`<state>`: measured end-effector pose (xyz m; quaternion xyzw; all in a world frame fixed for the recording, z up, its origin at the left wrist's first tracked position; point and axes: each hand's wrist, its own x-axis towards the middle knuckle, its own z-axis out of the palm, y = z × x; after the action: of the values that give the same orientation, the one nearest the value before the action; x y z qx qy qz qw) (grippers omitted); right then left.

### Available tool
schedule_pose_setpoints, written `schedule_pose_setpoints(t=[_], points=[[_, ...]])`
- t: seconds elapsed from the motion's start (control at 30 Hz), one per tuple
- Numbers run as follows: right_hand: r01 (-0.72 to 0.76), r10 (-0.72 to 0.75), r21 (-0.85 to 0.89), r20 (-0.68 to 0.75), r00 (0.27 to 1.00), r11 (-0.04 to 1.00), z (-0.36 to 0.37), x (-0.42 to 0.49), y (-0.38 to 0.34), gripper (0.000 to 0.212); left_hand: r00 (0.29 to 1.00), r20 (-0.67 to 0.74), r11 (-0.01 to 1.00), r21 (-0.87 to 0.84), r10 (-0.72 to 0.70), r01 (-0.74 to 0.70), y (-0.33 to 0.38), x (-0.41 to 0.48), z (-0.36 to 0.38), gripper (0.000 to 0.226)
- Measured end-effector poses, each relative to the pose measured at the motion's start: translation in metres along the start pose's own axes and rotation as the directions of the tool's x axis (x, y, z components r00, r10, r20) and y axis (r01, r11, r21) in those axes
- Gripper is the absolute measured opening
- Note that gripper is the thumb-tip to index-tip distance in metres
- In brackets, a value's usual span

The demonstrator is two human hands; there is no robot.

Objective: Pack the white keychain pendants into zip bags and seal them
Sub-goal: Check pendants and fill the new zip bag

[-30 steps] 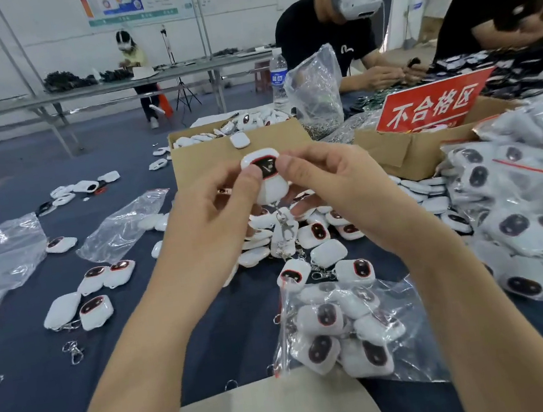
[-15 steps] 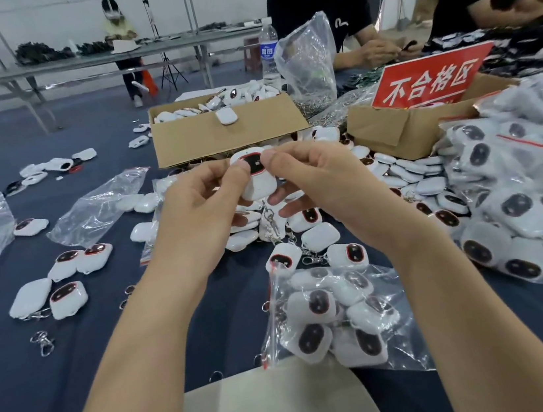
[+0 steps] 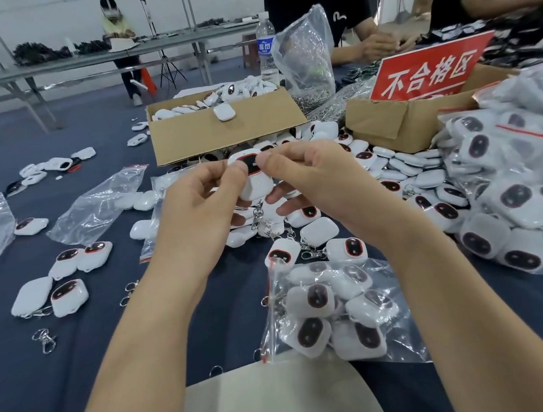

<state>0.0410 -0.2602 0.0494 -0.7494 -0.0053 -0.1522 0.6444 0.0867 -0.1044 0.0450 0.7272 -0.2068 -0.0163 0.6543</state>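
fingers (image 3: 236, 173) of left hand (image 3: 201, 211) and right hand (image 3: 315, 179) pinch one glossy white rounded pendant (image 3: 255, 185) above the central pile (image 3: 396, 168); filled clear zip bag (image 3: 394, 338) lies nearer; far-right red sign (image 3: 428, 72) reads "不合格区".

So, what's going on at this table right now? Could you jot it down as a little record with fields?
Left hand: pinches the held pendant at its top
Right hand: pinches the same pendant from the other side
Held pendant: above the loose pile, dark face toward the camera
Nearest zip bag: on the blue cloth below the hands, partly filled; seal unclear
Cardboard box: behind the hands, holds more pendants
Packed bags: heaped at the right
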Motion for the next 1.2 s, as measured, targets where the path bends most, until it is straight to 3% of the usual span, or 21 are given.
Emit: schedule_pose_setpoints(t=[0.47, 0.7, 1.2], points=[[-0.006, 0.005, 0.042, 0.011, 1.000, 0.999, 0.002, 0.001, 0.004, 0.015, 0.999, 0.002, 0.999, 0.024, 0.032, -0.032, -0.006, 0.001, 0.001, 0.018], [-0.006, 0.006, 0.111, -0.001, 1.000, 0.994, 0.003, 0.002, 0.007, 0.017, 0.997, 0.070, 0.999, -0.027, 0.021, -0.019, -0.007, 0.001, -0.004, 0.019], [0.009, -0.008, 0.007, -0.064, 0.998, 1.000, 0.006, 0.004, 0.016, 0.019, 0.996, 0.087, 0.996, -0.085, -0.009, 0.017, -0.015, 0.001, 0.002, 0.014]])
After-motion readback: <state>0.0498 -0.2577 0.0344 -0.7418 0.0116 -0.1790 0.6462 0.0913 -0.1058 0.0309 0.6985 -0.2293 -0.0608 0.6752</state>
